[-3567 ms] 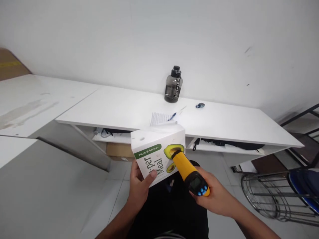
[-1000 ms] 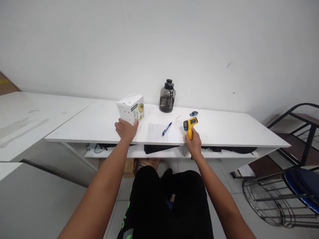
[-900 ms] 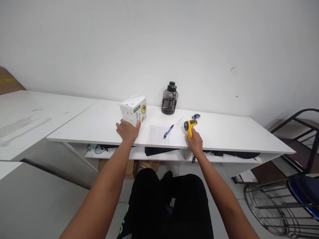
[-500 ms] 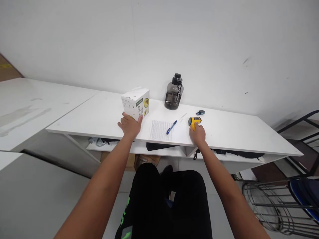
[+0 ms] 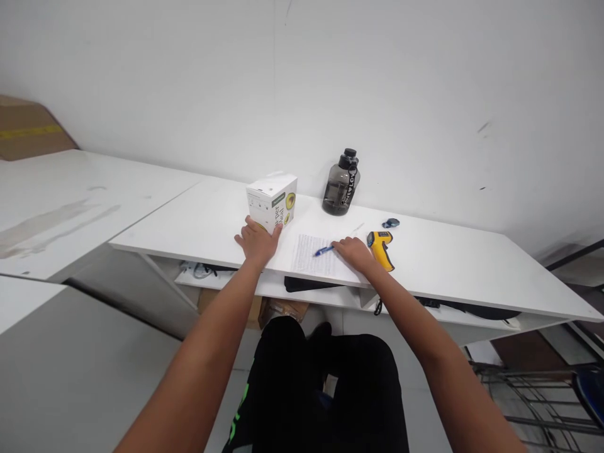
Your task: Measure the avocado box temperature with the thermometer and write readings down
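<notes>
At the near side of a white box [image 5: 264, 204] with avocado pictures, my left hand [image 5: 258, 242] has its fingers on the front and its thumb by the right corner. The box stands upright on the white table. My right hand [image 5: 355, 251] is closed on the upper end of a blue pen [image 5: 323, 250], whose other end points left over a written sheet of paper [image 5: 306, 259]. Just right of that hand lies a yellow infrared thermometer [image 5: 381, 249], apart from the fingers.
A dark water bottle [image 5: 340, 185] stands by the wall. Behind the thermometer lies a small dark object [image 5: 391, 223]. Under the tabletop, a shelf [image 5: 264, 286] holds several items. A wire rack [image 5: 523, 396] is at the lower right, and a cardboard box [image 5: 33, 129] at the far left.
My right hand has let go of the yellow thermometer, moved left and closed on the pen, which now lies flatter. My left hand stays at the box. The view has shifted slightly.
</notes>
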A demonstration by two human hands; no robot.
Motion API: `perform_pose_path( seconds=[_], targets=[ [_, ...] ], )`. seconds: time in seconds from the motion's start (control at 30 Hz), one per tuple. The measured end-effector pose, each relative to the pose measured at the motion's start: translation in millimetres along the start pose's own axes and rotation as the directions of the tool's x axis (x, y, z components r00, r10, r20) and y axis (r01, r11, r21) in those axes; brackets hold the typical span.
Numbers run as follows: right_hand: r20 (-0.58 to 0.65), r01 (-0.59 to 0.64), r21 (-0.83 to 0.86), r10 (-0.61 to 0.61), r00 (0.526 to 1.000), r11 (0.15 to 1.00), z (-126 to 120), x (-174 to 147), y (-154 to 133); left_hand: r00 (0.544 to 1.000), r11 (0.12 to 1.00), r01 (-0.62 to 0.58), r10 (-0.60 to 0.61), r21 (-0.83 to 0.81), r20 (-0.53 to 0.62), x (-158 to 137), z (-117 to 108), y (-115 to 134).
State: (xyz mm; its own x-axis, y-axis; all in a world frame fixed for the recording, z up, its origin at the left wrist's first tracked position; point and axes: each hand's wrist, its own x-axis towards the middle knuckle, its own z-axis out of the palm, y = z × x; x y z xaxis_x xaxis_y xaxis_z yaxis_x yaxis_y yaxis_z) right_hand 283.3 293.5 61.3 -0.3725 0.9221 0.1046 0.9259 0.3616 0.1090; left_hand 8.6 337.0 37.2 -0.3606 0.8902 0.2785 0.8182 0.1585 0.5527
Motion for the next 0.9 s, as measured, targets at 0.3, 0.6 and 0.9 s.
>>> perform_pose_path(
  seconds=[0.3,0.6,0.9],
  targets=[
    [-0.235,-0.093,0.868,0.567,0.79,0.489,19.3,-21.6,-12.1,1.0,1.0,0.0,0.0,0.029,-0.01,3.2,5.7,-3.4],
    [-0.121,-0.101,0.944,0.611,0.782,0.315,25.2,-18.4,-7.3,1.0,1.0,0.011,-0.011,0.013,0.01,1.8,2.2,-1.5],
    [-0.097,-0.146,0.932,0.617,0.781,0.332,24.4,-19.0,-4.7,0.998,1.0,0.009,-0.009,0.002,0.065,3.3,0.5,-3.8]
  ],
)
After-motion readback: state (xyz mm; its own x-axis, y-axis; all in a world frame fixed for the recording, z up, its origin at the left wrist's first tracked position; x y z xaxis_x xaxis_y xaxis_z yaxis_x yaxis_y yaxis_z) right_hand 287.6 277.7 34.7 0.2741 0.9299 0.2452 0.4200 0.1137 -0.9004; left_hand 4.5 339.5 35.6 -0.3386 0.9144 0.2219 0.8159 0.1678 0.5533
